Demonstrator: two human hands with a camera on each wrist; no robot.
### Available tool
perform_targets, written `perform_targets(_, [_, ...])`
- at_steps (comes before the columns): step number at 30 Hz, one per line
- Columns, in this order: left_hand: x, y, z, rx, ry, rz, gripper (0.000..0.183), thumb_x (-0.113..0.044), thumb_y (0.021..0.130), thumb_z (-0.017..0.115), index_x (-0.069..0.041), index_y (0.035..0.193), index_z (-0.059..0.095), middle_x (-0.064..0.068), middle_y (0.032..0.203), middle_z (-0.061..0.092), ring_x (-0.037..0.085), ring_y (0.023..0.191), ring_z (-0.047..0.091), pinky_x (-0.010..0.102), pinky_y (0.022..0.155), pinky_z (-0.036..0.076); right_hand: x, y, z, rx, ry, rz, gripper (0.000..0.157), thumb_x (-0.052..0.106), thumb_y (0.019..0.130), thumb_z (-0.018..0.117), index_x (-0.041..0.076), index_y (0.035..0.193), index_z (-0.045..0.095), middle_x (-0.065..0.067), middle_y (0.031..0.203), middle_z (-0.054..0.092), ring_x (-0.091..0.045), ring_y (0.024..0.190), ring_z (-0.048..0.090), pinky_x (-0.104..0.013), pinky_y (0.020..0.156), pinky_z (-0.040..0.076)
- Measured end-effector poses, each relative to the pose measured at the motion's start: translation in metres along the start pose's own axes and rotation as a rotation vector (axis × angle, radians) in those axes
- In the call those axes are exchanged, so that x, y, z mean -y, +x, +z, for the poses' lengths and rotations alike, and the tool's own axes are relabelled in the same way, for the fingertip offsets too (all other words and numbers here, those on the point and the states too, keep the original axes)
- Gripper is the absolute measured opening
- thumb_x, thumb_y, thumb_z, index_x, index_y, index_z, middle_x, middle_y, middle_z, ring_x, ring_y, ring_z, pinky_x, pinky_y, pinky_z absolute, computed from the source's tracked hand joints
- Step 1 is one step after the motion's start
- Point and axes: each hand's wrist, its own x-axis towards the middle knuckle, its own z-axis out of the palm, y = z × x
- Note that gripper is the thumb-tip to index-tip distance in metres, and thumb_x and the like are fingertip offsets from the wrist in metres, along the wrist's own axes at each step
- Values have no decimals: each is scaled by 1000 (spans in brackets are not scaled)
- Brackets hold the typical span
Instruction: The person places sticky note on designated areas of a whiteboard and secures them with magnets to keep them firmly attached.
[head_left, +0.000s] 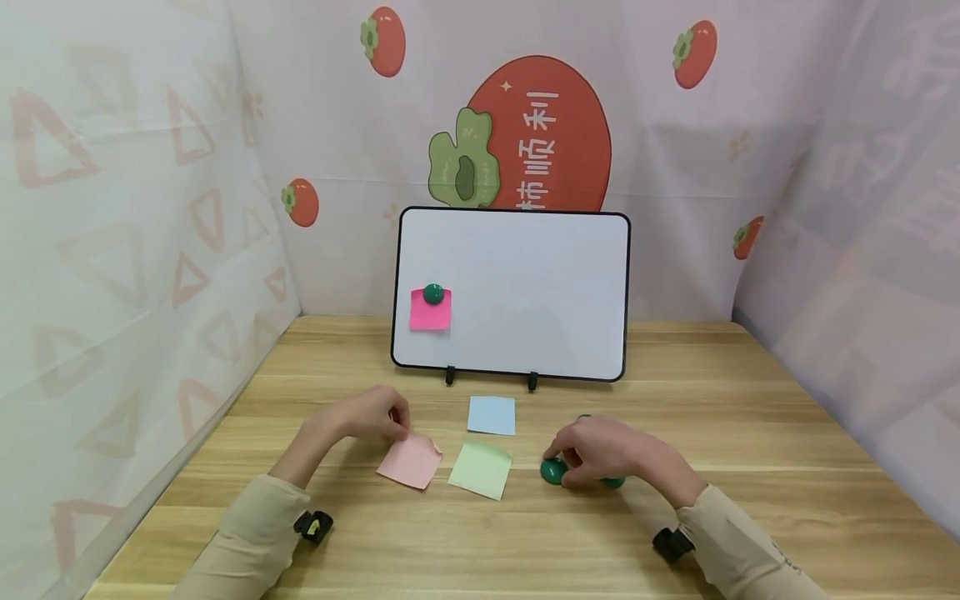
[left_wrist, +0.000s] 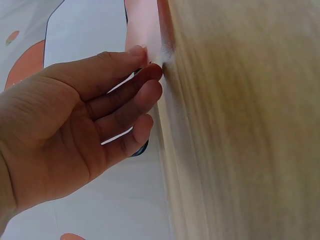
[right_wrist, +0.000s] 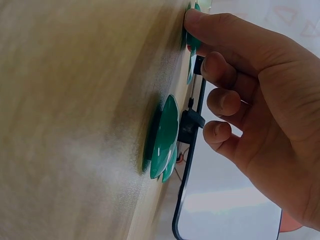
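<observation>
With thumb and forefinger, my left hand (head_left: 372, 417) pinches the top edge of a pale pink sticky note (head_left: 411, 462); the left wrist view shows the same note (left_wrist: 142, 25) between the fingertips. The note's lower part lies on or close to the table. My right hand (head_left: 603, 450) has its thumb and forefinger around a round green magnet (head_left: 552, 472) on the tabletop. Beneath that hand are more green magnets, partly hidden in the head view; one magnet (right_wrist: 165, 137) shows below the curled fingers in the right wrist view.
Between the hands lie a light green sticky note (head_left: 482, 471) and a light blue one (head_left: 492, 415). Behind them a whiteboard (head_left: 525, 292) stands on small black feet. On its left side, a green magnet (head_left: 433, 293) holds a bright pink note (head_left: 430, 317).
</observation>
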Motion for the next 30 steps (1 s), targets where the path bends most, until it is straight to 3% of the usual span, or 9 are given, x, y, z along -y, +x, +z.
perform_targets(15, [6, 4, -4, -28, -82, 58, 5, -13, 91, 70, -12, 86, 69, -4, 82, 65, 11, 75, 55, 25, 66, 46, -2, 1, 1, -50, -53, -78, 31, 25, 85, 75, 19, 116, 73, 20, 71, 51, 5, 61, 42, -17, 60, 39])
perform_targets(22, [13, 6, -5, -31, -205, 98, 9, -16, 96, 65, -11, 93, 71, -1, 80, 66, 14, 72, 59, 28, 63, 50, 2, 1, -1, -56, -64, -86, 31, 23, 84, 75, 18, 115, 73, 19, 71, 50, 5, 61, 41, -17, 59, 38])
perform_targets(30, [15, 8, -7, -127, -255, 96, 11, -20, 94, 68, -12, 97, 75, 0, 83, 69, 14, 73, 58, 28, 64, 50, 5, 0, -4, -60, -61, -95, 31, 22, 85, 75, 17, 115, 73, 18, 71, 49, 5, 62, 41, -17, 60, 37])
